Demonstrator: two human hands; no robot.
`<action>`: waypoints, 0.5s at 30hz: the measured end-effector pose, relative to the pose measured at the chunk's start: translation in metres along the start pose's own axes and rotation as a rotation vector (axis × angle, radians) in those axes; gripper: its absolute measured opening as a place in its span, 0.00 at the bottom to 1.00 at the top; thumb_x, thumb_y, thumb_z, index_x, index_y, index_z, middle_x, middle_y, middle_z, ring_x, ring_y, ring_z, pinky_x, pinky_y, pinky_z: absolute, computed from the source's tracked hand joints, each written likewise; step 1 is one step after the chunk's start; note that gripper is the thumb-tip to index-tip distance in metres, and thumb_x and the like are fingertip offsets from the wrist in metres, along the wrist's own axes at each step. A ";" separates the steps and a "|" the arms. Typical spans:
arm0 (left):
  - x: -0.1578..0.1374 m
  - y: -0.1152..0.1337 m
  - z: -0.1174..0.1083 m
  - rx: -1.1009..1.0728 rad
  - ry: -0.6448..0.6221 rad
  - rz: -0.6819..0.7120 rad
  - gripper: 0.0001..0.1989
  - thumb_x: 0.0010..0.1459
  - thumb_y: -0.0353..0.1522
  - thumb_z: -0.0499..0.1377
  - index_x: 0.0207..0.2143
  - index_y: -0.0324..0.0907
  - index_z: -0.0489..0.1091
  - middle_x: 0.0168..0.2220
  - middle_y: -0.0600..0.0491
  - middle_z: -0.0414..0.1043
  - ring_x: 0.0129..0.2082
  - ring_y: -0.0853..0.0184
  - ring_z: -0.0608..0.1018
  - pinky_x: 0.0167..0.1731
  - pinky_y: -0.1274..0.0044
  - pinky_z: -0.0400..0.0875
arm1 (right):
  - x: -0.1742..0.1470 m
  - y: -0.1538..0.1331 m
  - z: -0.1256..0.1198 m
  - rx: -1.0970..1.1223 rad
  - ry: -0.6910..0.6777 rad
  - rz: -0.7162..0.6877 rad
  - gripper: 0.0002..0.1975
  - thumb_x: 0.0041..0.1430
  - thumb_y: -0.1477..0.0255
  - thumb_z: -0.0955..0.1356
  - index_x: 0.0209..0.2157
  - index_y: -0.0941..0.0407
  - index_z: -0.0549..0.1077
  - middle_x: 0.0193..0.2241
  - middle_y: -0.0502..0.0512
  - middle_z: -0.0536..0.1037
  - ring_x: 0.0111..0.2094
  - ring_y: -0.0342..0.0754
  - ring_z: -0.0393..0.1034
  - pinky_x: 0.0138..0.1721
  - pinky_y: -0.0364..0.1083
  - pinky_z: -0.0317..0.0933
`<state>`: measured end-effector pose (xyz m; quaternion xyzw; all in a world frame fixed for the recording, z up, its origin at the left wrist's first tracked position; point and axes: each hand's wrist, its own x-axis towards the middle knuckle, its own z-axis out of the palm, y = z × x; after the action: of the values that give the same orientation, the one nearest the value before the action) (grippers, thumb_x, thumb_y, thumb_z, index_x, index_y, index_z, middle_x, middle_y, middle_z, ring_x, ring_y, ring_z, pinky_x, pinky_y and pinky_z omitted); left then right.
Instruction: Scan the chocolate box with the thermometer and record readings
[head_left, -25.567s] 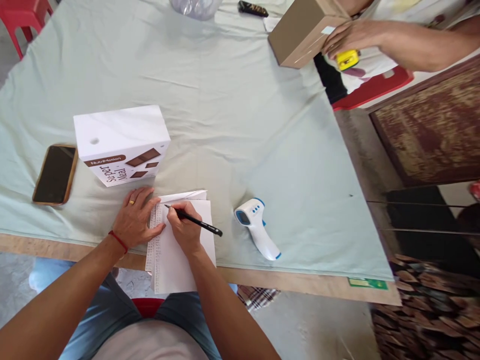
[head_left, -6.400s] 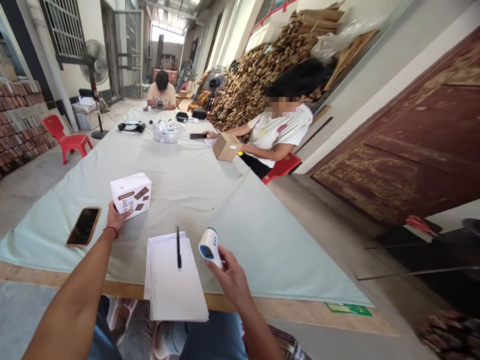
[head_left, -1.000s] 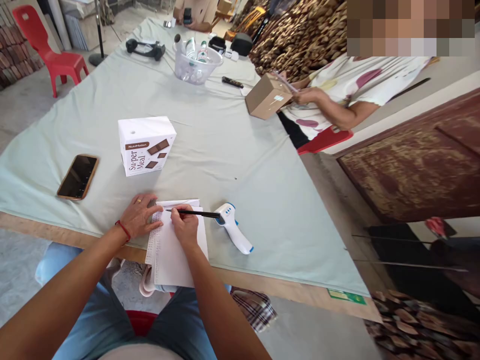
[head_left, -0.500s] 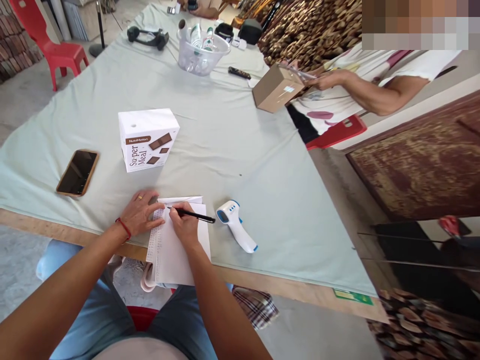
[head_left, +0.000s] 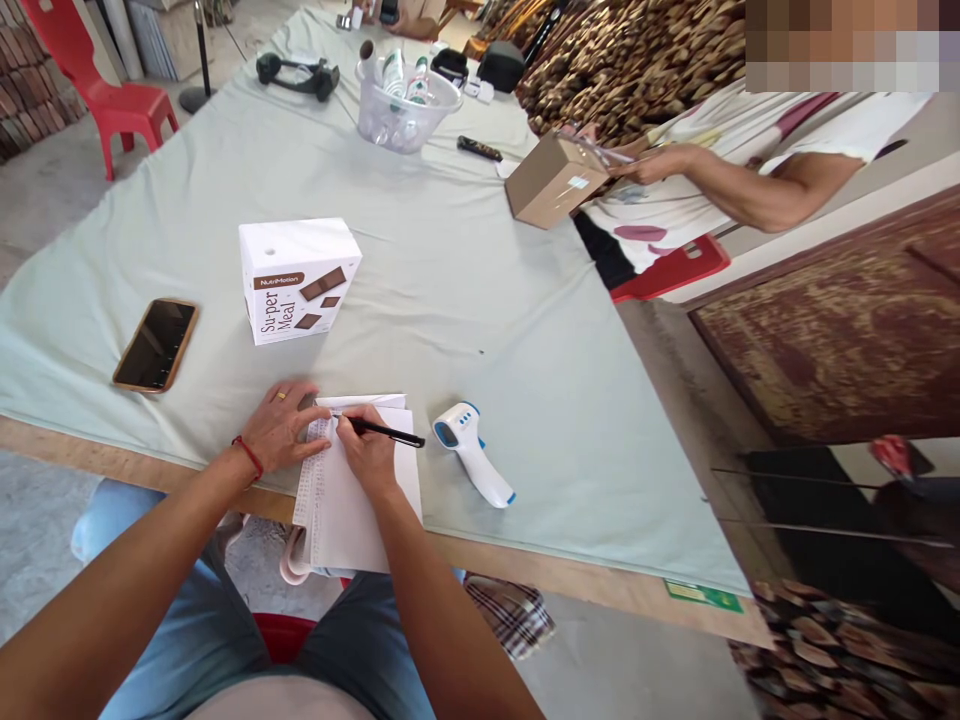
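A black pen (head_left: 390,432) is gripped in my right hand (head_left: 367,452), its tip near the top left of a white paper sheet (head_left: 352,530). Small handwriting runs down the sheet's left side. My left hand (head_left: 283,428) lies spread at that left edge, fingers apart, thumb and fingertips pressing on the paper. To the right of the paper rests a white and blue infrared thermometer (head_left: 474,455). Beyond my left hand stands a white Su-per Meal box (head_left: 300,285). A phone with a dark screen (head_left: 156,345) lies at the left.
A clear plastic basin (head_left: 405,125) with bottles stands far back, near a black headset-like device (head_left: 298,77) and a remote (head_left: 479,148). At the right, another person's hand (head_left: 660,163) is at a cardboard box (head_left: 555,182). Stacked firewood (head_left: 637,60) lines the back.
The pen in my right hand has shifted very slightly left, its back end a little closer to the paper. My left hand stays in place. The view has moved slightly.
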<state>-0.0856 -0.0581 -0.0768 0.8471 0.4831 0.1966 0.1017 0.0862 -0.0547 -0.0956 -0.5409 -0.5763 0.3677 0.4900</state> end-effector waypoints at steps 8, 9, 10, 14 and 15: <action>0.000 0.000 0.000 -0.009 -0.009 -0.006 0.17 0.55 0.42 0.63 0.46 0.47 0.74 0.54 0.46 0.64 0.53 0.54 0.67 0.57 0.59 0.59 | 0.000 -0.004 0.000 0.005 -0.004 0.005 0.04 0.48 0.68 0.64 0.23 0.52 0.66 0.20 0.45 0.69 0.25 0.45 0.62 0.32 0.46 0.61; 0.000 0.000 0.000 -0.008 -0.009 -0.006 0.17 0.55 0.42 0.63 0.46 0.47 0.74 0.54 0.46 0.64 0.53 0.54 0.68 0.57 0.59 0.60 | 0.000 -0.004 0.000 0.007 -0.002 0.007 0.04 0.48 0.68 0.64 0.23 0.52 0.66 0.20 0.45 0.69 0.24 0.45 0.62 0.32 0.46 0.60; 0.000 0.000 0.000 -0.005 -0.008 -0.005 0.17 0.55 0.42 0.63 0.46 0.47 0.74 0.53 0.46 0.64 0.53 0.54 0.68 0.57 0.60 0.60 | 0.000 -0.004 0.000 0.008 -0.001 0.008 0.04 0.48 0.68 0.64 0.23 0.52 0.66 0.20 0.45 0.69 0.24 0.45 0.62 0.32 0.46 0.60; 0.000 0.000 0.000 0.013 -0.006 0.001 0.17 0.55 0.42 0.63 0.46 0.46 0.74 0.53 0.45 0.64 0.53 0.54 0.68 0.57 0.60 0.60 | 0.000 -0.003 0.000 0.004 -0.004 0.003 0.04 0.48 0.68 0.64 0.23 0.53 0.67 0.20 0.45 0.68 0.25 0.45 0.62 0.31 0.46 0.60; 0.000 0.000 -0.001 0.015 -0.007 0.003 0.17 0.55 0.42 0.63 0.46 0.46 0.74 0.53 0.45 0.64 0.53 0.54 0.68 0.57 0.60 0.60 | 0.000 -0.003 0.000 0.003 -0.006 0.002 0.04 0.48 0.68 0.64 0.23 0.53 0.67 0.20 0.45 0.68 0.25 0.45 0.62 0.31 0.46 0.60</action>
<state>-0.0859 -0.0579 -0.0763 0.8491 0.4832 0.1902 0.0966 0.0858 -0.0551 -0.0930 -0.5396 -0.5767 0.3704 0.4890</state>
